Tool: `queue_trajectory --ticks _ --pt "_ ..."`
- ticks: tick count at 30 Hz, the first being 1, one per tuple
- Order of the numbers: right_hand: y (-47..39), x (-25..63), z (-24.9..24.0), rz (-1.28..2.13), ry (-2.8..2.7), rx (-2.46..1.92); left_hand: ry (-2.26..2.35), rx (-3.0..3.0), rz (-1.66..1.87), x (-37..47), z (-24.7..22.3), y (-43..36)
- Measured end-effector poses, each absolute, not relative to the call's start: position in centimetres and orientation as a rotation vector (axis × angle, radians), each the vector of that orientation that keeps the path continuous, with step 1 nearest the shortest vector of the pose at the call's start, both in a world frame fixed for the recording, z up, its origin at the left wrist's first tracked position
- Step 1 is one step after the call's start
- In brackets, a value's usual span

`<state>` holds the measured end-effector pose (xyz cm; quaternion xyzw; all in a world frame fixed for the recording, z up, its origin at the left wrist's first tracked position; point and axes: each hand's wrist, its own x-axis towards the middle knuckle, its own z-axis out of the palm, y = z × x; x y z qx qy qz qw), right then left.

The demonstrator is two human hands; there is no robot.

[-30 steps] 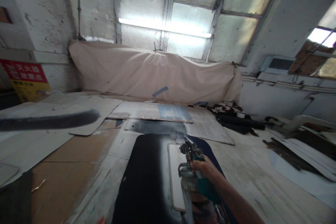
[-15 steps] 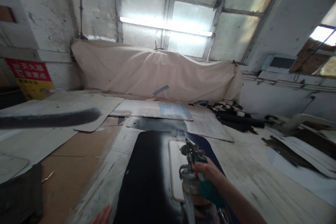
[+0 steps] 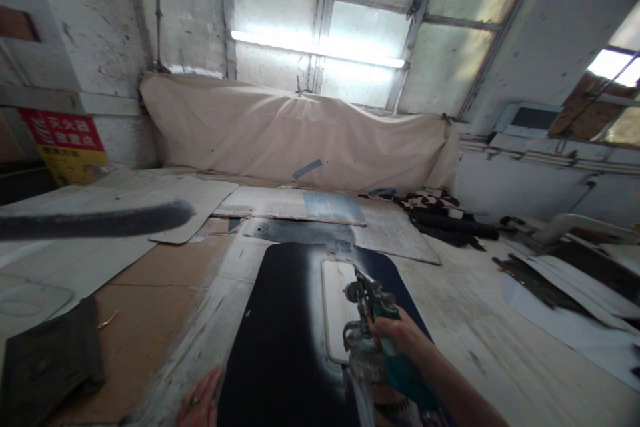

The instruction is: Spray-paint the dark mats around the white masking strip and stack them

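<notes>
Even strokes, with a steady gap between the spray gun (image 3: 369, 295) and the white strip (image 3: 334, 300) on the dark panel (image 3: 280, 340), should serve best; the right hand (image 3: 403, 335) has its fingers wrapped round the gun, while the left hand (image 3: 201, 401), whose grip I cannot tell, is beside the panel on the worktop (image 3: 480, 333), showing more fully than half a second ago

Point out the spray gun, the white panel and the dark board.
Spray gun (image 3: 364, 352): head view, on the upper part of its cup.
White panel (image 3: 337, 313): head view, on its bare face.
Dark board (image 3: 277, 347): head view, on its black left part.
</notes>
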<state>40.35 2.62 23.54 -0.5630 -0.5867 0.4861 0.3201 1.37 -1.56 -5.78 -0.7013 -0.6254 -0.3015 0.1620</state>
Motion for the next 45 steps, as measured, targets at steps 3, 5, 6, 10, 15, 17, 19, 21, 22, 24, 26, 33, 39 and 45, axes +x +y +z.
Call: queue_trajectory --ticks 3,5,6,10,15,17,19,21,22,24,26,33,39,45 --pt "1.8 40.3 23.5 1.295 -1.540 -1.482 -1.840 -2.021 -0.887 1.3 -6.4 -1.4" --pt "1.2 40.3 23.3 1.306 -1.531 -1.479 -1.881 -2.029 -0.891 1.3 -6.6 -1.5" --pt "1.0 40.4 23.2 1.304 -1.529 -1.474 -1.910 -2.018 -0.895 1.3 -6.6 -1.6" --pt "0.2 40.8 22.6 1.277 -1.531 -1.465 -1.990 -1.982 -0.909 1.6 -6.1 -1.8" --pt "-0.5 41.7 21.6 1.305 -1.599 -1.473 -1.974 -1.988 -0.918 2.0 -5.0 -1.8" --pt "-1.1 41.6 21.8 1.311 -1.584 -1.475 -1.974 -1.993 -0.947 2.2 -4.7 -1.9" --pt "-2.0 41.3 22.2 1.300 -1.569 -1.506 -2.005 -1.983 -0.971 2.3 -4.5 -2.0" --pt "-2.8 40.9 22.7 1.285 -1.563 -1.532 -2.040 -1.975 -0.987 2.5 -4.2 -2.2" --pt "-3.2 40.7 22.9 1.285 -1.561 -1.536 -2.051 -1.980 -0.986 2.6 -4.0 -2.3" --pt "-3.6 40.6 23.0 1.310 -1.544 -1.527 -2.060 -2.000 -0.962 2.7 -3.6 -2.5" --pt "-3.9 40.6 22.9 1.348 -1.534 -1.502 -2.055 -2.037 -0.918 2.6 -3.3 -2.6" --pt "-5.7 40.1 23.5 1.307 -1.506 -1.556 -2.039 -2.021 -0.888 2.6 -3.6 -2.4" --pt "-7.2 40.0 23.4 1.319 -1.513 -1.536 -1.995 -2.049 -0.909 2.9 -3.1 -2.6" --pt "-8.3 39.8 23.0 1.330 -1.508 -1.484 -2.003 -2.023 -1.032 2.9 -3.6 -2.6"
